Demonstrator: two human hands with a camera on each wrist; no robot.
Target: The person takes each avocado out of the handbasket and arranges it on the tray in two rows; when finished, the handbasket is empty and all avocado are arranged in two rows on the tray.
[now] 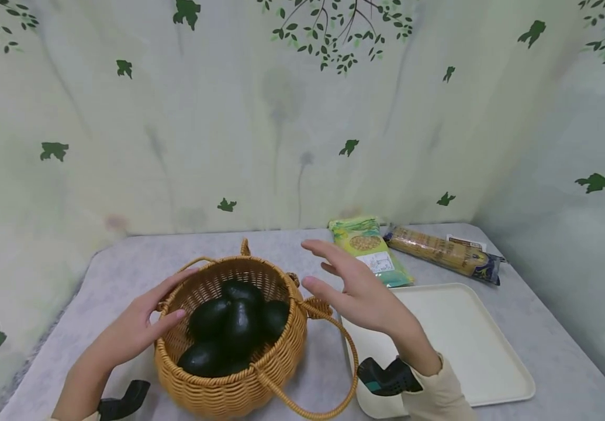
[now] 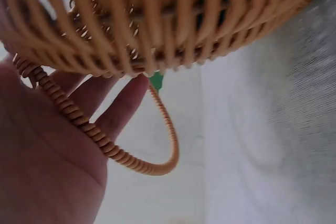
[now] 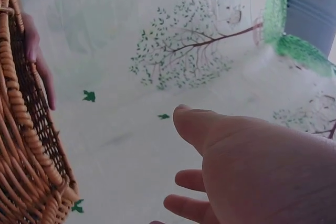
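Note:
A round wicker basket [image 1: 228, 389], tilted so its mouth faces me, holds several shiny dark-green avocados [image 1: 241, 327]. My left hand [image 1: 134, 327] grips its left rim, thumb over the inside and fingers along the outside. In the left wrist view, one handle [image 2: 139, 166] of the basket hangs across the left palm [image 2: 47, 156]. To the right of the basket my right hand [image 1: 357, 286] is raised with fingers spread, apart from the rim and holding nothing. The right wrist view shows its thumb [image 3: 191, 127] extended. The other handle [image 1: 352, 374] droops toward the right.
A cream tray [image 1: 460, 327] lies right of the basket, partly under the right forearm. Behind it are a green-yellow food packet [image 1: 367, 245] and a long clear packet of what looks like pasta [image 1: 439, 251]. A leaf-printed curtain [image 1: 281, 117] closes off the back.

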